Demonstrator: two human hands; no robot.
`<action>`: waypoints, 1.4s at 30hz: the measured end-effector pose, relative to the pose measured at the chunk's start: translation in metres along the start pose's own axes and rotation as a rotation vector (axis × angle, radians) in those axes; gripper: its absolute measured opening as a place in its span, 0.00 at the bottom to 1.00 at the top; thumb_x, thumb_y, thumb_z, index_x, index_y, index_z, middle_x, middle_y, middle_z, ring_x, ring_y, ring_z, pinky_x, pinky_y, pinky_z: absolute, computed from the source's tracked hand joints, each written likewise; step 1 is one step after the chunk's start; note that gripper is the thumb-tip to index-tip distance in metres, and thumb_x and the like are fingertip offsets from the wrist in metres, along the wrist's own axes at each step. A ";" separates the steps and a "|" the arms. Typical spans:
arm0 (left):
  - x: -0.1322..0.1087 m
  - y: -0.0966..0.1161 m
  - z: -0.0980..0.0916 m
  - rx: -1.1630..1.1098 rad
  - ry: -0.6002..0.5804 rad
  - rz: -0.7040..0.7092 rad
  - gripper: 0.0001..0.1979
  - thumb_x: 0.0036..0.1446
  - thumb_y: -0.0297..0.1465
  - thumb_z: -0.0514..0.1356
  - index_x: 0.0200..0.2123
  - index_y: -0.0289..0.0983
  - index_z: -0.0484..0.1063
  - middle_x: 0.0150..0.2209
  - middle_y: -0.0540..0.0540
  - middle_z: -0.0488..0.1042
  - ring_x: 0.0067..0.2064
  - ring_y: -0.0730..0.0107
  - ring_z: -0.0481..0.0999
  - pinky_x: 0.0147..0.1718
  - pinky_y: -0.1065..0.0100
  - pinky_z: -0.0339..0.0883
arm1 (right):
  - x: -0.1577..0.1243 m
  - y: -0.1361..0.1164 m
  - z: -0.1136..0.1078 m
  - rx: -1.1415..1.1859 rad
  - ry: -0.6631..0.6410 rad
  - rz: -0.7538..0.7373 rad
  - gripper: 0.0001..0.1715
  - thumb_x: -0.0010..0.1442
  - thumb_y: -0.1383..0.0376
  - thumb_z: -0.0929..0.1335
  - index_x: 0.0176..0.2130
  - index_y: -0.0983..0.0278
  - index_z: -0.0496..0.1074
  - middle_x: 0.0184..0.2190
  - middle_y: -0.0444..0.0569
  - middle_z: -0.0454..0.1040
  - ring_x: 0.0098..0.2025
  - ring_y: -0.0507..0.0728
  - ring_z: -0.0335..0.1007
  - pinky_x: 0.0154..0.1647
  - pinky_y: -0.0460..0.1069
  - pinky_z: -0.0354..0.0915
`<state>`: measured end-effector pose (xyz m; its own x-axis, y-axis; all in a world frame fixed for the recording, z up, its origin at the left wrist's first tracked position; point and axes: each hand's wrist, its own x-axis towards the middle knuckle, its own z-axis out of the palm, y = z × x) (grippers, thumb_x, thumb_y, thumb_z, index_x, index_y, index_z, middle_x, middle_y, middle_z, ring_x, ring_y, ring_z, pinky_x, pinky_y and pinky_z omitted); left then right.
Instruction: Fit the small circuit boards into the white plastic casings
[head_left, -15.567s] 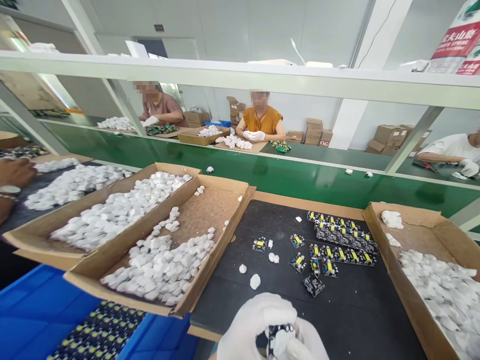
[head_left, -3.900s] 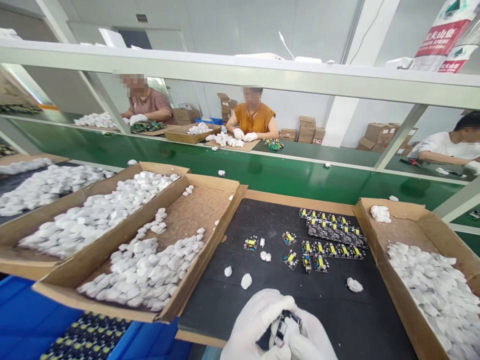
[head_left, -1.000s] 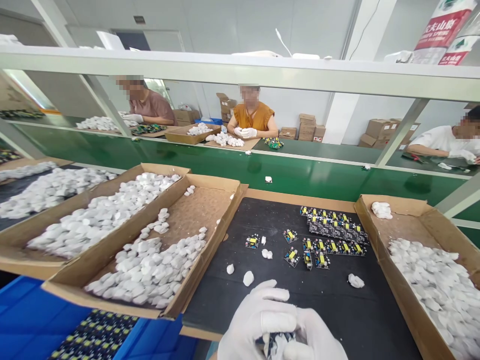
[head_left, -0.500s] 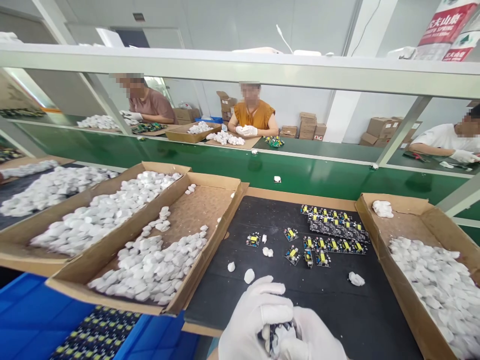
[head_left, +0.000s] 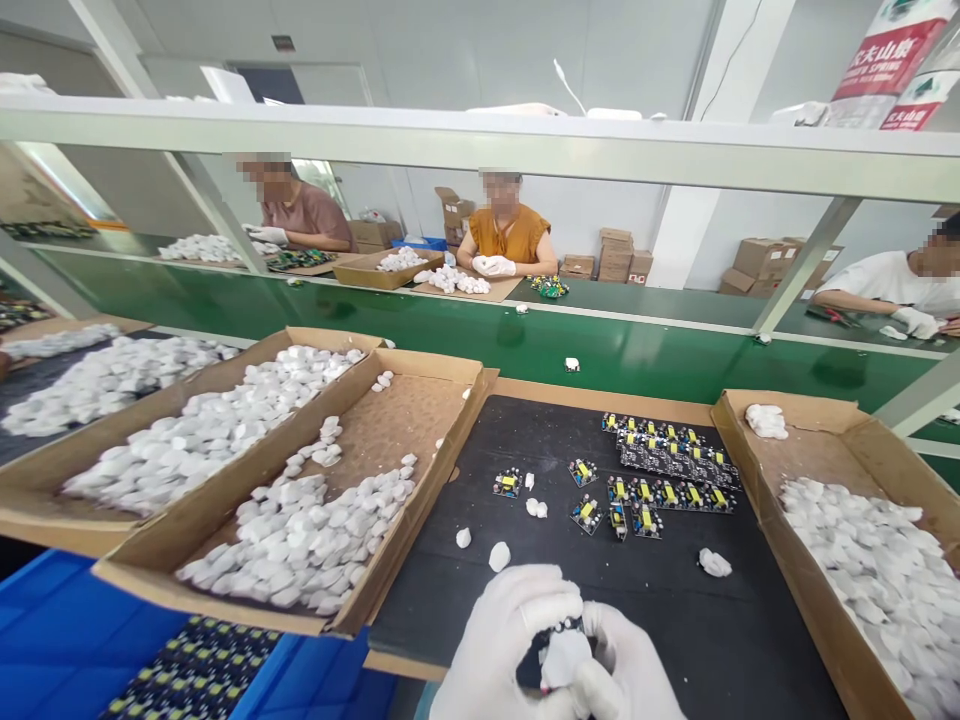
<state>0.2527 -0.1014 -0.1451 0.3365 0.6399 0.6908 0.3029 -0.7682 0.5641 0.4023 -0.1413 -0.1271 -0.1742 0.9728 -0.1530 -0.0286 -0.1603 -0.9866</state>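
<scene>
Both my hands wear white gloves and meet at the bottom edge of the view. My left hand [head_left: 504, 640] curls round a small black circuit board [head_left: 556, 632] that shows between the fingers. My right hand [head_left: 626, 675] pinches a white plastic shell [head_left: 564, 658] against that board. On the black mat [head_left: 690, 640] ahead lie several small boards with yellow parts [head_left: 660, 470] and a few loose white shells [head_left: 499, 555].
Cardboard trays of white shells stand at left [head_left: 300, 530] and right [head_left: 862, 540]. A blue bin [head_left: 90, 640] with boards sits at the lower left. A green conveyor belt [head_left: 525, 345] carries a white piece [head_left: 572, 364]. Other people work across it.
The white shell and board now show between my fingers, where they were mostly covered half a second ago. The white piece on the belt has drifted right.
</scene>
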 end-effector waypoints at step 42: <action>0.012 0.019 -0.003 -0.844 -0.268 -0.578 0.23 0.57 0.52 0.53 0.39 0.39 0.72 0.42 0.43 0.69 0.37 0.65 0.74 0.39 0.64 0.70 | 0.006 -0.006 0.018 0.394 -0.120 -0.097 0.29 0.46 0.42 0.71 0.31 0.63 0.67 0.27 0.44 0.63 0.29 0.53 0.58 0.31 0.47 0.57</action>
<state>0.2601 -0.1082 -0.1250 0.5560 0.8171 0.1524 -0.2036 -0.0439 0.9781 0.3840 -0.1376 -0.1211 -0.2648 0.9639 -0.0299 -0.4210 -0.1434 -0.8956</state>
